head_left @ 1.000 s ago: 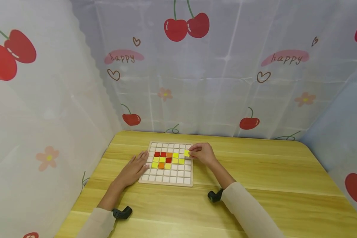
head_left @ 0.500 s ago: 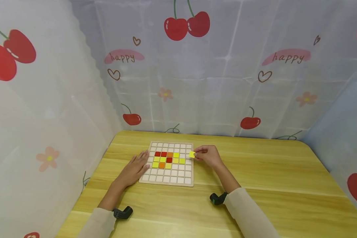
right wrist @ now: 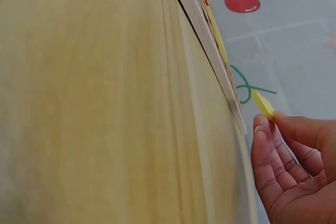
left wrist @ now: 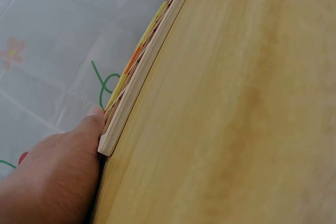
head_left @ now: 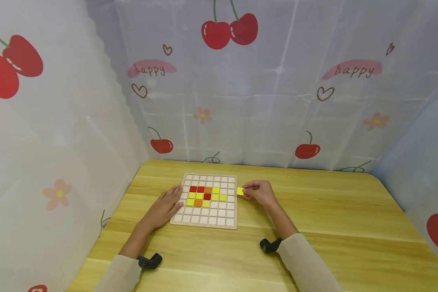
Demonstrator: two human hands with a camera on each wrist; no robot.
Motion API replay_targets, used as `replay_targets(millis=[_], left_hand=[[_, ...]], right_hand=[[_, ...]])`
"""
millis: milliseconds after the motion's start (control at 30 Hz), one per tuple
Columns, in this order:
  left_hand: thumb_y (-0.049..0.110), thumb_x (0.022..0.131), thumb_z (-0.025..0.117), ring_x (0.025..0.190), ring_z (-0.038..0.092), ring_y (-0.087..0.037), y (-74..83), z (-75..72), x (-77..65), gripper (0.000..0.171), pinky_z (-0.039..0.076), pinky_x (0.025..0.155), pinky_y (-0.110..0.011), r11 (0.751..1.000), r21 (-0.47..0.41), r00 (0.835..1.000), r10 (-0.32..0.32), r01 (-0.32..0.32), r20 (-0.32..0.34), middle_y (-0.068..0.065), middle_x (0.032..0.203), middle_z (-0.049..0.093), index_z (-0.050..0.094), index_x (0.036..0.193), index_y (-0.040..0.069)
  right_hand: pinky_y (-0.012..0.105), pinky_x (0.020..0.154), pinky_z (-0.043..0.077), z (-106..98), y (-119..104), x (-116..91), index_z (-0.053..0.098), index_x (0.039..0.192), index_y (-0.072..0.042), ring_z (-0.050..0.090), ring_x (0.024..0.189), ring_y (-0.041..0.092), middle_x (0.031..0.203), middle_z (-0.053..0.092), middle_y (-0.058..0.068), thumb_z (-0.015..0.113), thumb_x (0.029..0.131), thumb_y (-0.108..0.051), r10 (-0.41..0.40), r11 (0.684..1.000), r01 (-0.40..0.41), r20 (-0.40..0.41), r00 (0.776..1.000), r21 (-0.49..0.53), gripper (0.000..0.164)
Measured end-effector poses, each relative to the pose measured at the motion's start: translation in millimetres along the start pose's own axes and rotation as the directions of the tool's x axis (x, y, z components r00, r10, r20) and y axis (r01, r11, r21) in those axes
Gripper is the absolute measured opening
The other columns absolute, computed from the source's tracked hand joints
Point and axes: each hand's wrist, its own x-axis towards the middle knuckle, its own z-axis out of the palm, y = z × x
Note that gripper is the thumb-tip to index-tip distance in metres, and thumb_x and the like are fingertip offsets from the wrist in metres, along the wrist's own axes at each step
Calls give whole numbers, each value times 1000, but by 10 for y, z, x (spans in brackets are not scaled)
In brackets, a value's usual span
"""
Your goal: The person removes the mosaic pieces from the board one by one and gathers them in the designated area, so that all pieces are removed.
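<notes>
A square wooden grid board lies on the table, with red, orange and yellow tiles filling some of its middle cells. Just off the board's right edge, my right hand pinches a yellow square tile between thumb and fingertips. In the right wrist view the same yellow tile shows edge-on, raised beside the board. My left hand rests with straight fingers along the board's left edge. The left wrist view has the left thumb at the board's corner.
The board stands on a pale wood-grain table. A white curtain printed with cherries, flowers and hearts closes off the back and sides. A black wrist camera sits on the left wrist, another black wrist camera on the right.
My right hand has drawn rightward with the yellow tile, from over the board's right columns to just past its edge. The left hand stays in place.
</notes>
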Motion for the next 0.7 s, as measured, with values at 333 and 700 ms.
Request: replay_targets(millis=[333, 700], left_hand=[[42, 110, 41, 155, 15, -28, 4, -3, -1, 65, 13, 123, -57, 1000, -3, 1000, -11, 11, 11, -7, 168, 20, 25, 161, 5], [43, 110, 40, 155, 15, -28, -13, 34, 6, 65, 11, 123, -56, 1000, -12, 1000, -15, 15, 7, -8, 168, 20, 24, 161, 6]], right_hand=[[34, 69, 62, -82, 70, 4, 72, 105, 12, 73, 75, 25, 95, 74, 24, 73, 91, 2, 23, 1000, -23, -10, 1000, 15, 17], [31, 66, 61, -152, 104, -1, 72, 106, 12, 72, 72, 21, 93, 74, 22, 72, 92, 1, 40, 999, -40, -18, 999, 6, 17]])
